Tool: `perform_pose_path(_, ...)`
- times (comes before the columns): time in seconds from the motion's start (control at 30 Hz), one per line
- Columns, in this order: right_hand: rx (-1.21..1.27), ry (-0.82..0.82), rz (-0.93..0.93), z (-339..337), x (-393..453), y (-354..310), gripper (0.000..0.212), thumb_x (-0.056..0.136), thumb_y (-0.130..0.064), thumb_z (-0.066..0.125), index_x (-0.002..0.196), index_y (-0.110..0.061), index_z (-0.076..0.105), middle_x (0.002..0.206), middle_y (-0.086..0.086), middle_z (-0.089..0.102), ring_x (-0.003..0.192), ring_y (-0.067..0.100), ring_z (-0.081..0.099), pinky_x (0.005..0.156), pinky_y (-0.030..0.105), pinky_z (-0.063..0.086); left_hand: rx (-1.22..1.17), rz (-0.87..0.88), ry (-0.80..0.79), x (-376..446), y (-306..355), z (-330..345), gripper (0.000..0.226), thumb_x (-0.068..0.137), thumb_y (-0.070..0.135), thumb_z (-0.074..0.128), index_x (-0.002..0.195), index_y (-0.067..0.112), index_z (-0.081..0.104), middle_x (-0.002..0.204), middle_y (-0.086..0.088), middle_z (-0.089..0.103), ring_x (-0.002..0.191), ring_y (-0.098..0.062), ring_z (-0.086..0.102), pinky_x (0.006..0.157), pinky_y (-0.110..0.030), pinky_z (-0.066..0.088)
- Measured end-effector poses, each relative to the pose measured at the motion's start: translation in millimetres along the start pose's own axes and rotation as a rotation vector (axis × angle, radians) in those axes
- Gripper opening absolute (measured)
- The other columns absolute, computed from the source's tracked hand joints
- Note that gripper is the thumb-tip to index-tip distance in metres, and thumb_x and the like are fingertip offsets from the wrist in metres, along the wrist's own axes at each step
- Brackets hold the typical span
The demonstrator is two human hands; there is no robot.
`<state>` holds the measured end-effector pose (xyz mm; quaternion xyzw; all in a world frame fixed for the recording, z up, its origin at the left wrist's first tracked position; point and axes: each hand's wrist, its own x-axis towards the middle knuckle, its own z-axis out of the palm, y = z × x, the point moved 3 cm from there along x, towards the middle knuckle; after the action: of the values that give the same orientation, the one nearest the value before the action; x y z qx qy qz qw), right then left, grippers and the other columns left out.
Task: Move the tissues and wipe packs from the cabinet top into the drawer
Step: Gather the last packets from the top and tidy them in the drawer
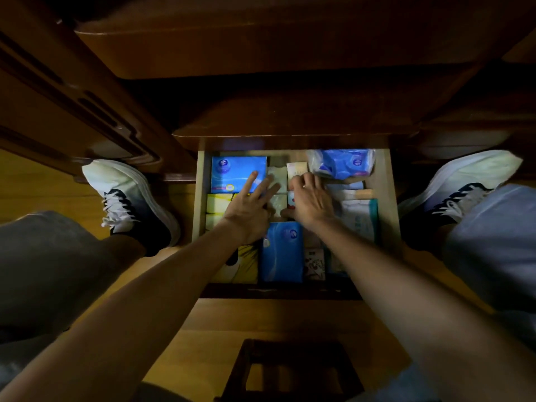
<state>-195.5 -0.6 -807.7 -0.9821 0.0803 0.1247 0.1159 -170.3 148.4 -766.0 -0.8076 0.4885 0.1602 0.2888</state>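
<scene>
Open drawer (200,198) packed with tissue and wipe packs, both hands inside it

Left hand (251,211) lies over the packs at centre-left; right hand (310,200) just beside it at centre; a bagged pack (342,163) sits at the back right; one shoe (130,198) stands left of the drawer, the other shoe (461,184) right.

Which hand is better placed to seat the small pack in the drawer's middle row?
Right. The right hand already curls over the small pack, fingertips on it. The left hand lies flat, fingers spread, beside it over the blue pack.
</scene>
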Motion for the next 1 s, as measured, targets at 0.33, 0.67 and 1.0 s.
perform_pose_path(0.33, -0.107, 0.344, 0.038, -35.3, 5.9, 17.4, 0.044, 0.089, -0.049, 0.057, 0.119, -0.017, 0.054, 0.118, 0.008, 0.056, 0.108, 0.027, 0.049, 0.090, 0.040, 0.044, -0.097, -0.067, 0.002, 6.7, -0.2, -1.5, 0.068, 0.100, 0.057, 0.010, 0.156, 0.023, 0.027, 0.167, -0.007, -0.004, 0.151, -0.033, -0.020, 0.115, -0.065, -0.014)
perform_pose_path(0.67, -0.350, -0.055, 0.191, -49.4, 32.8, 74.3, 0.055, 0.095, -0.020, 0.057, 0.146, -0.010, 0.039, 0.147, 0.018, 0.046, 0.137, 0.037, 0.040, 0.110, 0.054, 0.035, -0.529, -0.282, 0.345, -21.3, -10.6, -20.5, 0.042, 0.104, 0.038, 0.036, 0.125, 0.016, 0.066, 0.156, -0.010, 0.039, 0.152, -0.030, 0.017, 0.121, -0.060, 0.005)
perform_pose_path(1.0, -0.288, -0.051, 0.131, -58.0, 30.5, 87.1, 0.055, 0.092, -0.014, 0.059, 0.144, -0.013, 0.039, 0.134, 0.016, 0.059, 0.129, 0.033, 0.050, 0.100, 0.047, 0.045, -0.446, -0.146, 0.093, 55.3, 9.7, -39.1, 0.091, 0.097, 0.058, 0.045, 0.159, 0.010, 0.001, 0.167, -0.016, -0.002, 0.154, -0.033, -0.003, 0.124, -0.050, 0.000)
